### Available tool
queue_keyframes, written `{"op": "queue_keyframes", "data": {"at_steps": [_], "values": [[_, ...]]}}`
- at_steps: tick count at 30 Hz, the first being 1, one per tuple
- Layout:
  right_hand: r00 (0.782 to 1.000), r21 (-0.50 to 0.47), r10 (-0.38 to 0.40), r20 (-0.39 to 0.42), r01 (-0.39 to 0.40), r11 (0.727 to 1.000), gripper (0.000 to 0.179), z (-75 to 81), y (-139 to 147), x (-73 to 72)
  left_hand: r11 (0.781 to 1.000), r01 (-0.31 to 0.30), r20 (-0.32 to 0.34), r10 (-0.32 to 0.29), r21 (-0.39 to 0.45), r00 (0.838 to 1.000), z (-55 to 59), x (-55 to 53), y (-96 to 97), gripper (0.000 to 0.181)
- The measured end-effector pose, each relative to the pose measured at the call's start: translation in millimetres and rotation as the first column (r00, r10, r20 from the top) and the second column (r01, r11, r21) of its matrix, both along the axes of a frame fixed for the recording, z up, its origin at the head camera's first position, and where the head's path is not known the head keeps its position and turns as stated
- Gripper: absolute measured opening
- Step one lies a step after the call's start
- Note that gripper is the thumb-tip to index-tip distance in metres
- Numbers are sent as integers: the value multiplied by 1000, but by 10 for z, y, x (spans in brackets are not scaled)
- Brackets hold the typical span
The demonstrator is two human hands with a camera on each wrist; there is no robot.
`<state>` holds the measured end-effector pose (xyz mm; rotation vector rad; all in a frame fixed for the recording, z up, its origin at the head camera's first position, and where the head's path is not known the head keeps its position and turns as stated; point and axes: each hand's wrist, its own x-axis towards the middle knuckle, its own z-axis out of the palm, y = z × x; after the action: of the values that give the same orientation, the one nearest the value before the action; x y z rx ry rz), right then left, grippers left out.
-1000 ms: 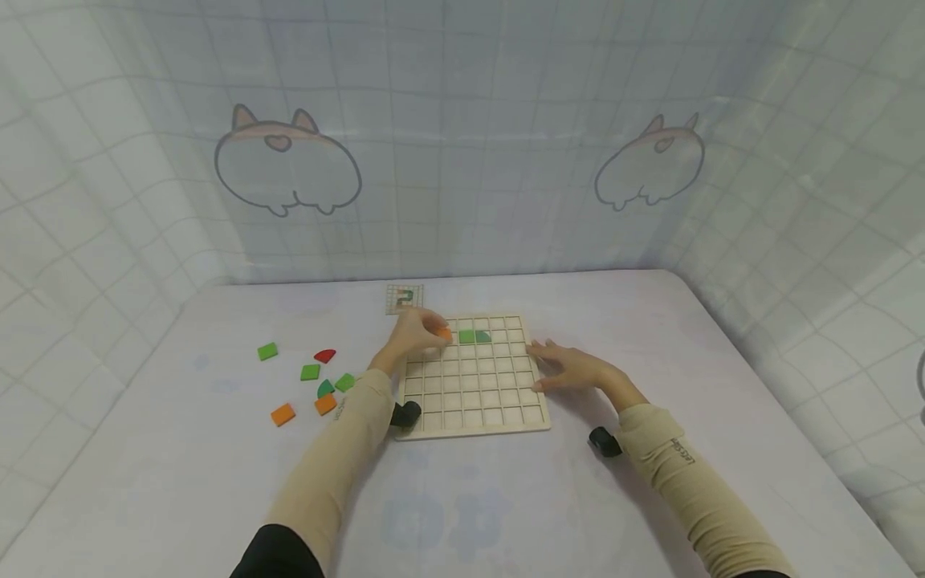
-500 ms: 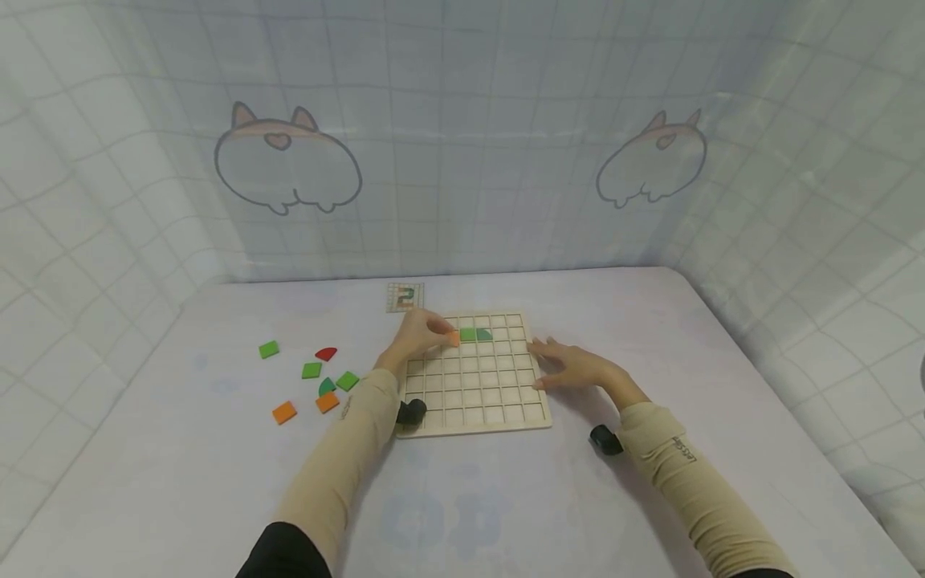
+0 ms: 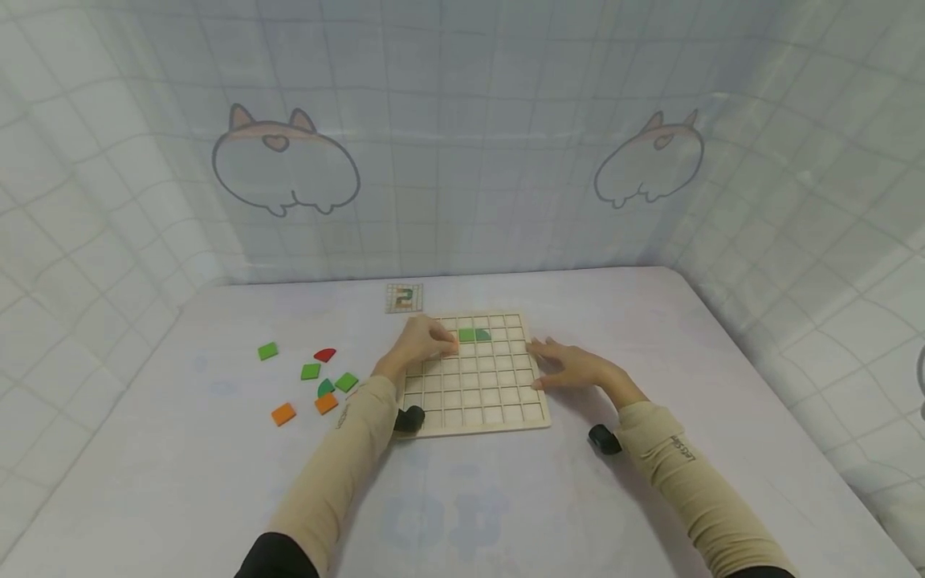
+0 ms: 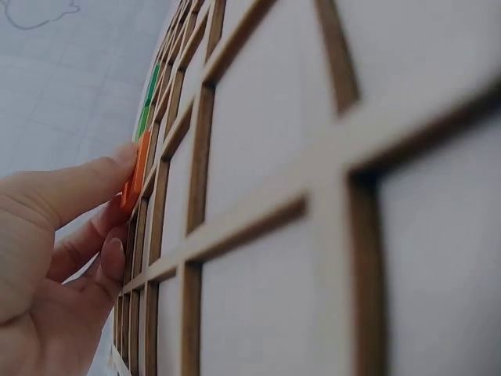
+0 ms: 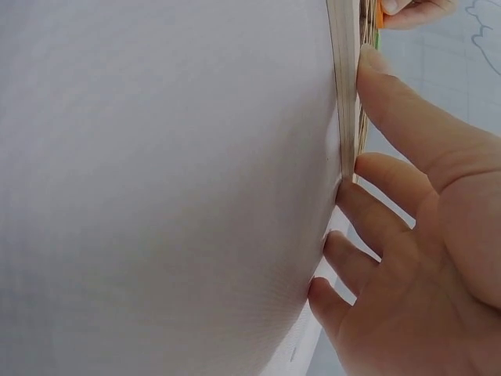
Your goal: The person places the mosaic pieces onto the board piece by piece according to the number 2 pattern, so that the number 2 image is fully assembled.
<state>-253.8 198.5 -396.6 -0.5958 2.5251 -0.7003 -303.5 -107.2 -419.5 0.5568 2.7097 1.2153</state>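
Note:
My left hand (image 3: 419, 343) pinches an orange square tile (image 4: 137, 174) between thumb and fingers over the wooden grid board (image 3: 473, 432). In the left wrist view this tile stands tilted at the grid's ridges. A light green square tile (image 3: 466, 335) and a darker green quarter-round tile (image 3: 482, 335) lie side by side in the board's upper cells, just beyond my left fingertips. My right hand (image 3: 574, 367) rests at the board's right edge, its fingers spread; the right wrist view shows the thumb on the rim and other fingertips against the side and the tabletop.
Left of the board lie loose tiles: several green ones (image 3: 310, 372), two orange ones (image 3: 283, 414) and a red quarter-round (image 3: 325, 355). A small pattern card (image 3: 404, 298) showing a 2 lies behind the board. A patterned curtain (image 3: 470, 193) hangs past the table's far edge.
My left hand has shifted slightly right and nearer with the orange tile, which is now mostly hidden by the fingers in the head view. My right hand stays in place.

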Motion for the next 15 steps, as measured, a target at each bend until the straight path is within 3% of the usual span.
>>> {"op": "queue_keyframes", "data": {"at_steps": [9, 15], "values": [[1000, -3, -2, 8, 2, 1000, 78, -12, -2, -6, 995, 70, 61, -66, -77, 996, 92, 43, -34, 33], [1000, 1, 5, -3, -5, 1000, 78, -12, 18, -3, 996, 65, 60, -60, -69, 996, 102, 51, -19, 35]]}}
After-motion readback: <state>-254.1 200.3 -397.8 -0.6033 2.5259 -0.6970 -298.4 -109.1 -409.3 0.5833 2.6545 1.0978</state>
